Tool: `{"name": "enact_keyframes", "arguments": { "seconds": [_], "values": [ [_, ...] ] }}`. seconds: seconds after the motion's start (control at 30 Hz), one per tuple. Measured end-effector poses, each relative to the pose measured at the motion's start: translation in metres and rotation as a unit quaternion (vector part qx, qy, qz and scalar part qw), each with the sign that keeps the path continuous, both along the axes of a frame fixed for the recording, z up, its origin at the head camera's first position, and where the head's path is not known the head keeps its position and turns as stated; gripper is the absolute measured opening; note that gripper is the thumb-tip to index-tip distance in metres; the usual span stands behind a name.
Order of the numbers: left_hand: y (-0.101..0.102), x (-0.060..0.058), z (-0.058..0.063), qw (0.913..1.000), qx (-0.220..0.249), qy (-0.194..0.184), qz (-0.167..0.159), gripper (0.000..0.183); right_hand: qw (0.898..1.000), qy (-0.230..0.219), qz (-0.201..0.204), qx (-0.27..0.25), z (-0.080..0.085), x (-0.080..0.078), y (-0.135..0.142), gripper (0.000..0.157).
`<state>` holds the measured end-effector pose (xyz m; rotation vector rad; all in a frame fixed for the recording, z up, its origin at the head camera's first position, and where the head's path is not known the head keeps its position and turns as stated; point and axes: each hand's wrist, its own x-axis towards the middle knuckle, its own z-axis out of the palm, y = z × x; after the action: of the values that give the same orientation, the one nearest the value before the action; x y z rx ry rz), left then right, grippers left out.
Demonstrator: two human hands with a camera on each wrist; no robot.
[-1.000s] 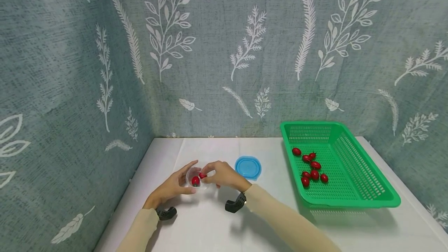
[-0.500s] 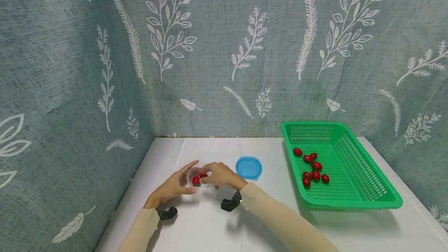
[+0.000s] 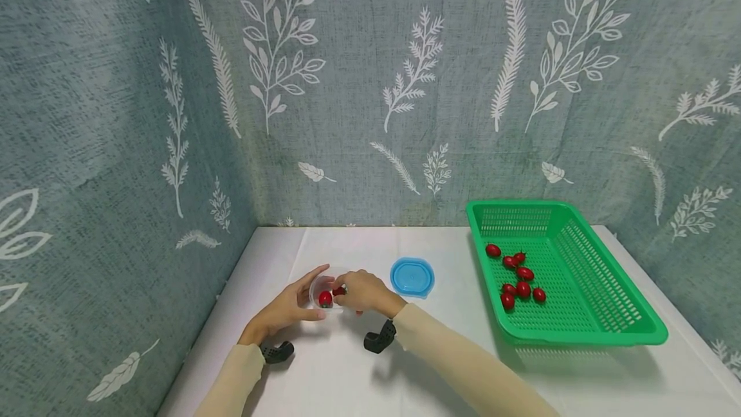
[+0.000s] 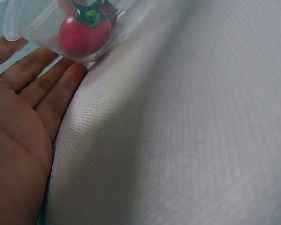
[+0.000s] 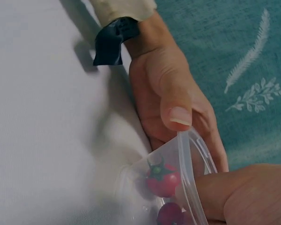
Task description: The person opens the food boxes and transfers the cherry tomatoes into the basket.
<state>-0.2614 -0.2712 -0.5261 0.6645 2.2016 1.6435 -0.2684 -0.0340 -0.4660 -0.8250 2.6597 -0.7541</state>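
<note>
My left hand (image 3: pixel 283 309) holds a small clear plastic container (image 5: pixel 185 173) on the white table, its thumb at the rim and its fingers along the opposite side. A red cherry tomato (image 4: pixel 84 38) with a green calyx lies inside, against the wall. My right hand (image 3: pixel 367 293) reaches over the rim, with its fingertips down in the container. They pinch a second cherry tomato (image 3: pixel 339 290), partly hidden behind the fingers. In the right wrist view this darker tomato (image 5: pixel 170 214) shows through the clear wall, close to the first.
A blue lid (image 3: pixel 412 277) lies on the white table just beyond my right hand. To the right stands a green perforated basket (image 3: pixel 579 295) with several cherry tomatoes (image 3: pixel 523 273) in its left part. Patterned grey-green cloth (image 3: pixel 347 82) walls the back and left.
My right hand has shifted slightly at the container, and the tomato in its fingertips has turned, now looking darker. My left hand and the container stay put.
</note>
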Motion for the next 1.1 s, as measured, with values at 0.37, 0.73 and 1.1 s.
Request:
{"name": "enact_keyframes", "arguments": {
  "seconds": [0.37, 0.73, 1.1],
  "values": [
    [0.0005, 0.0006, -0.0006, 0.9999, -0.007, 0.014, 0.001, 0.1, 0.999, 0.002, 0.012, 0.039, 0.0015, 0.0015, 0.0006, 0.02],
    [-0.0006, 0.0009, -0.0004, 1.0, 0.001, 0.006, 0.0, 0.101, 0.998, -0.036, 0.042, 0.002, -0.0017, -0.0019, 0.0024, 0.023],
    [-0.0009, -0.0006, -0.0009, 0.9998, 0.0, 0.019, -0.012, 0.099, 0.992, -0.093, 0.055, -0.062, -0.0057, -0.0041, 0.0052, 0.02]
  ]
}}
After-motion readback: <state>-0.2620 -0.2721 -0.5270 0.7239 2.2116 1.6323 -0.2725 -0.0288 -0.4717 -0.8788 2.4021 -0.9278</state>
